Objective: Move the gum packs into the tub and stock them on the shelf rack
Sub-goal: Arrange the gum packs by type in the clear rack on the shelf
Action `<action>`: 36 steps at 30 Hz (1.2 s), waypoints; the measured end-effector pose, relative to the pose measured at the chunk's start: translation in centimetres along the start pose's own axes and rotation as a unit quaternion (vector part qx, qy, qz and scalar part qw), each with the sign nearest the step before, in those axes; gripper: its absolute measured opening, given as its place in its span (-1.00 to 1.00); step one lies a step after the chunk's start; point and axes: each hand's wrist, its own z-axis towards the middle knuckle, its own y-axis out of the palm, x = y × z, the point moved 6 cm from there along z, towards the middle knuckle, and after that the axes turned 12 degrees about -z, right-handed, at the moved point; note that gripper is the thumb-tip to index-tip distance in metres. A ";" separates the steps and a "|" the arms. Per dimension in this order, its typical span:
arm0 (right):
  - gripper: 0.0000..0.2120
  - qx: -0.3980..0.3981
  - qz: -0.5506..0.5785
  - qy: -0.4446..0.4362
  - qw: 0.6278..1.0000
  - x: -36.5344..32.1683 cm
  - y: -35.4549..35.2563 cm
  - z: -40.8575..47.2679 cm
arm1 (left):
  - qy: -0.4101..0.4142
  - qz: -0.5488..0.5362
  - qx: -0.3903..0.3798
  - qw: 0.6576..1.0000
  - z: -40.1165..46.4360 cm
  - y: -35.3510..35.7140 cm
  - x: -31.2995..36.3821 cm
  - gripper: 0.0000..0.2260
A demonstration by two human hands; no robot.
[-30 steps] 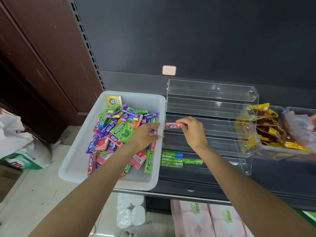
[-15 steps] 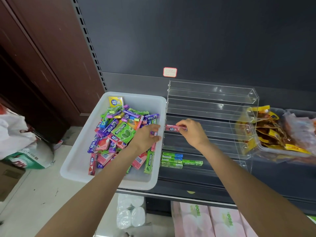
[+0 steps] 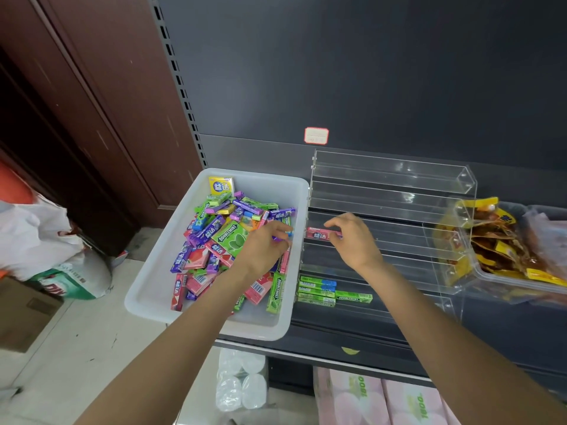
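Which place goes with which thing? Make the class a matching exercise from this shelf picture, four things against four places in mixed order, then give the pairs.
Things
1. pink gum pack
2. green stick packs
3. yellow gum pack
4. snack bags

Places
A. leaning at the far end of the white tub
B. in a clear bin to the right of the clear rack
C. stacked on the lowest rack tier, left side
D. on a middle rack tier, at the fingers of the right hand

Pairs: 1-D, 2-C, 3-A, 4-B
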 end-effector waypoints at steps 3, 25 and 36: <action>-0.75 0.027 0.011 -0.014 0.999 -1.5 -0.7 -0.3 | 0.025 0.014 0.040 0.999 -0.4 -1.3 -0.1 -0.77; -0.56 -0.065 0.078 0.068 0.992 -12.8 9.2 5.1 | 0.097 0.166 0.062 0.979 3.7 -12.8 -7.7 -0.65; -0.58 -0.034 0.060 -0.004 0.998 -15.9 9.9 8.6 | 0.113 0.266 0.027 0.957 8.1 -13.2 -7.8 -0.64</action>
